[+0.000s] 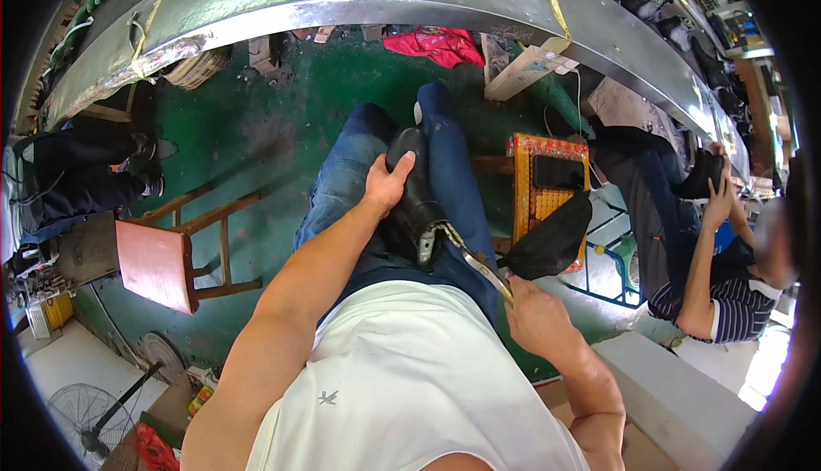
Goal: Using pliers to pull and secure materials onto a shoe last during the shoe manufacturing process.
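A black leather shoe (pixel 419 196) lies between my thighs, its rounded toe pointing away from me. My left hand (pixel 389 182) is closed round its toe end, with the thumb pressed on top. A grey piece with a hole (pixel 425 247) shows at the shoe's near end. My right hand (pixel 540 321) grips the handles of metal pliers (pixel 477 264) that look like lasting pliers. Their jaws meet the shoe's near edge, but I cannot tell exactly what they pinch. Beside my right thigh, a limp black piece (pixel 552 236) hangs over the edge of a stool.
The stool has a beaded seat cover (pixel 547 204) with a black phone (pixel 560 172) on it. A wooden stool (pixel 158 266) stands left. A metal-edged bench (pixel 342 11) crosses ahead. Another person (pixel 718 291) works at right; someone's legs (pixel 94 163) show at left, a fan (pixel 90 424) lower left.
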`<act>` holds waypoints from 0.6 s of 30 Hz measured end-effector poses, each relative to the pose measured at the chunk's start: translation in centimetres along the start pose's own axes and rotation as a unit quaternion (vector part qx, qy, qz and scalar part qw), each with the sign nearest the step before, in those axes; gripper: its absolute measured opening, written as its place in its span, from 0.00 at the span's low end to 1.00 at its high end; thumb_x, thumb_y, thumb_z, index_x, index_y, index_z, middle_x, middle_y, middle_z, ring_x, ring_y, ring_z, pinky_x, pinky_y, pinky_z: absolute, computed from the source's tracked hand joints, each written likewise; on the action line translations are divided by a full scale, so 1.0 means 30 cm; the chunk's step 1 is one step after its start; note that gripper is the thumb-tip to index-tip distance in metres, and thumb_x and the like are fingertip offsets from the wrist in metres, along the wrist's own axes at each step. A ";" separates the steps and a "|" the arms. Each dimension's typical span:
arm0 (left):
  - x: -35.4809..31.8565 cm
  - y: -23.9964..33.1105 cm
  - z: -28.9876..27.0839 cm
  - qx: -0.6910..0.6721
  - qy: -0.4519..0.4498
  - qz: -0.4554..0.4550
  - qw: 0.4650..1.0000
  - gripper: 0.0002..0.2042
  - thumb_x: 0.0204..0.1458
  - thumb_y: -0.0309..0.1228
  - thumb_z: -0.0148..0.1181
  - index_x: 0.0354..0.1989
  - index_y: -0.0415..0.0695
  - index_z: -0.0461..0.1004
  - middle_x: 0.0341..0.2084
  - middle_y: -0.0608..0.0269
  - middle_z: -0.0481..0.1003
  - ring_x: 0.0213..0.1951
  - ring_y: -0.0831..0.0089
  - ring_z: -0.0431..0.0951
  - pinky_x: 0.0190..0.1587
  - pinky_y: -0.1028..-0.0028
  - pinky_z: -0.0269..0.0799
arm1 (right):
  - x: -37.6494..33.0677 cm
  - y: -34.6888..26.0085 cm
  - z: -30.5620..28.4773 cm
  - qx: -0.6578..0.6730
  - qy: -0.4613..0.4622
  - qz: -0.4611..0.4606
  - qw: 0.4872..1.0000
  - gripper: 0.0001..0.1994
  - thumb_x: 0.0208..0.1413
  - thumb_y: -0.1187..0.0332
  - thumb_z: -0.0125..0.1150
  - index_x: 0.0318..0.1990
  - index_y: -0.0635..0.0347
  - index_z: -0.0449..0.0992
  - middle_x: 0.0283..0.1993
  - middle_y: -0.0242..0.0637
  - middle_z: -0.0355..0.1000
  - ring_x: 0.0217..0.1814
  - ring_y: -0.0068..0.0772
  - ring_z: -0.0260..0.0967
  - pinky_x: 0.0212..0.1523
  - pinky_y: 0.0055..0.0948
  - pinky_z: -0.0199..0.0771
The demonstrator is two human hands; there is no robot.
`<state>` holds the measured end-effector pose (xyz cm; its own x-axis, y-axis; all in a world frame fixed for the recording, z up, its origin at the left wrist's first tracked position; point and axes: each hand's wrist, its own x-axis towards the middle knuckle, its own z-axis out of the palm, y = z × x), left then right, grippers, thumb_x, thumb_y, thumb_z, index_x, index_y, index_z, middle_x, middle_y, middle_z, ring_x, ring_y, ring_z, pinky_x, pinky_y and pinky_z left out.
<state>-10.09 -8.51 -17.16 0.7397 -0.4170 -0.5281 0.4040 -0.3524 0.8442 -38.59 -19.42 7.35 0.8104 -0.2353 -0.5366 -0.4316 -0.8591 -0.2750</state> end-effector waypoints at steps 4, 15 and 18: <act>-0.020 0.027 -0.006 -0.041 -0.015 -0.041 0.998 0.41 0.54 0.56 0.66 0.62 0.28 0.67 0.52 0.41 0.76 0.53 0.58 0.79 0.54 0.64 0.74 | -0.149 0.016 -0.042 0.083 -0.055 0.046 0.994 0.16 0.59 0.68 0.59 0.51 0.66 0.71 0.41 0.57 0.75 0.43 0.65 0.74 0.43 0.54 0.74; -0.112 0.169 -0.089 -0.323 -0.084 -0.008 0.943 0.27 0.63 0.49 0.60 0.60 0.38 0.69 0.42 0.57 0.78 0.38 0.69 0.80 0.41 0.68 0.79 | -0.062 0.154 0.012 0.363 0.090 0.027 0.927 0.14 0.59 0.73 0.61 0.52 0.64 0.75 0.35 0.43 0.74 0.33 0.38 0.72 0.40 0.33 0.73; -0.157 0.268 -0.112 -0.328 -0.114 0.056 0.936 0.25 0.64 0.48 0.58 0.59 0.40 0.69 0.42 0.58 0.78 0.37 0.71 0.81 0.39 0.69 0.80 | 0.035 0.176 0.061 0.395 0.122 0.012 0.910 0.09 0.60 0.73 0.60 0.46 0.63 0.76 0.34 0.39 0.73 0.34 0.28 0.70 0.39 0.29 0.72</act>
<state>-8.51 -6.57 -7.58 0.6935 -0.6144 -0.3763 0.6298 0.2633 0.7308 -40.74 -23.37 3.86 0.8195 -0.4263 -0.3830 -0.5222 -0.2800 -0.8056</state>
